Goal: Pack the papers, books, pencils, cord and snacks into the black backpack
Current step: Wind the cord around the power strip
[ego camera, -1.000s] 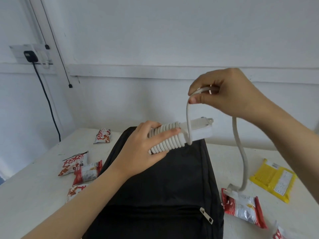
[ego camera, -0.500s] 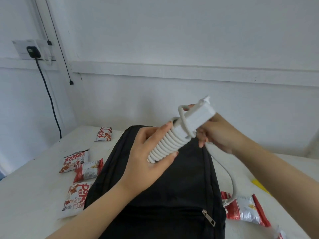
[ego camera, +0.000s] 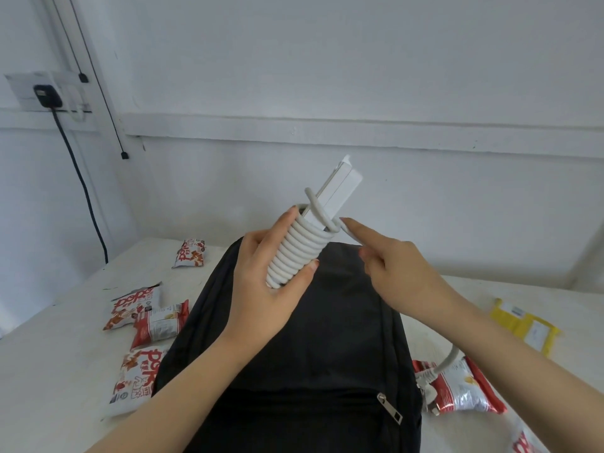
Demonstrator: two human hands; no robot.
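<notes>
Wall socket (ego camera: 45,94): far left on the white wall, black plug in it, dark lead hanging down.
Left snacks (ego camera: 147,317): red-and-white packets flat on the surface, just left of the backpack; one more sits further back, near the wall.
Your left hand (ego camera: 264,282): curled round the lower coils of the cord, thumb on the near side.
Cord (ego camera: 300,253): white, wound tight round a white power strip (ego camera: 341,188) and held in the air above the backpack. Long axis tilted, the strip's bare end pointing up and right toward the wall.
Black backpack (ego camera: 310,338): flat mid-surface, long axis running away from you, zip pull at the near end.
Your right hand (ego camera: 402,273): index finger straight, tip on the top loop. Other fingers curled; can't tell if they hold the loose tail.
Plug (ego camera: 428,390): the tail's end, lying on a red snack packet (ego camera: 467,387) right of the backpack.
Yellow packet (ego camera: 526,325): far right, flat.
Surface (ego camera: 49,371): white, scuffed, running back to a white wall with a horizontal ledge.
</notes>
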